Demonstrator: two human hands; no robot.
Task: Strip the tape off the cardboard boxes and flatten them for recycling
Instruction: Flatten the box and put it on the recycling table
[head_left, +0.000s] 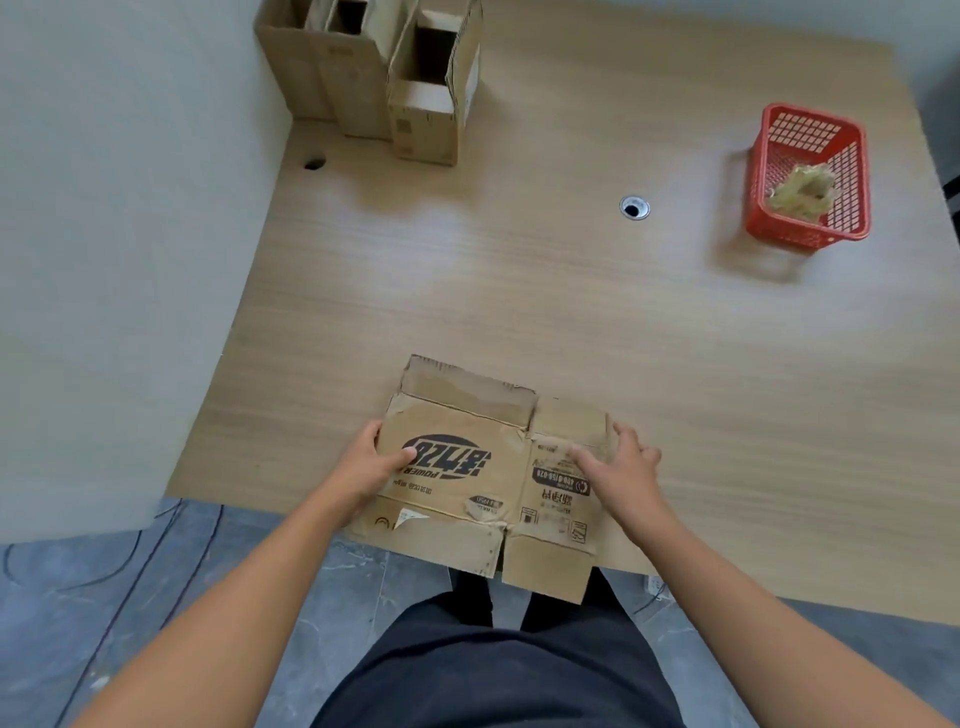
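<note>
A flattened cardboard box (467, 483) with black print lies at the near edge of the wooden table (519, 286), its lower flaps hanging over the edge. My left hand (369, 465) grips the box's left edge, thumb on top of the printed panel. My right hand (618, 467) rests on the right panel with fingers spread and nearly straight. Three standing open cardboard boxes (410, 78) are grouped at the far left corner. A crumpled wad of stripped tape (802, 189) lies in a red plastic basket (810, 228) at the far right.
A grey wall (114, 208) borders the table's left side. A round cable grommet (634, 208) sits in the tabletop's middle, and a notch hole (314, 162) near the wall. Grey tiled floor and my dark-trousered legs show below the near edge.
</note>
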